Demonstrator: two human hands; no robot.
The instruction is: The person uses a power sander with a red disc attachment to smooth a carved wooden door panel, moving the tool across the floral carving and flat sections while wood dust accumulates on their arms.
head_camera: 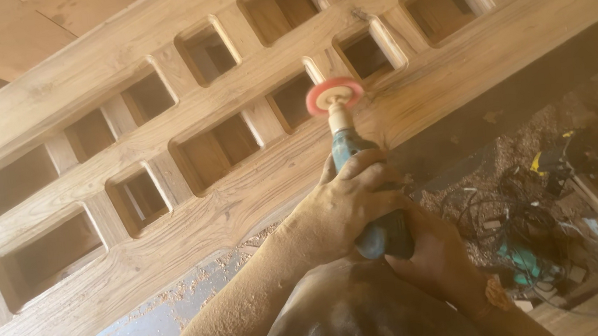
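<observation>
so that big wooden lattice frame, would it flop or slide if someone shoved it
Probably stiff: the wooden lattice frame is built from thick solid rails and cross-pieces. Likely heavy for its size, so a push from the rotary sanding tool, gripped by the left hand and right hand, should barely shift it. Sawdust lies below it; footing might be slippery.

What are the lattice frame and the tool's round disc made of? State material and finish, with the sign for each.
Lattice frame: solid wood, bare and unvarnished; open grain shows, dust and shavings lie below it.
Disc: probably abrasive pad, pinkish-red rim, pale hub; blurred, so unsure.
</observation>
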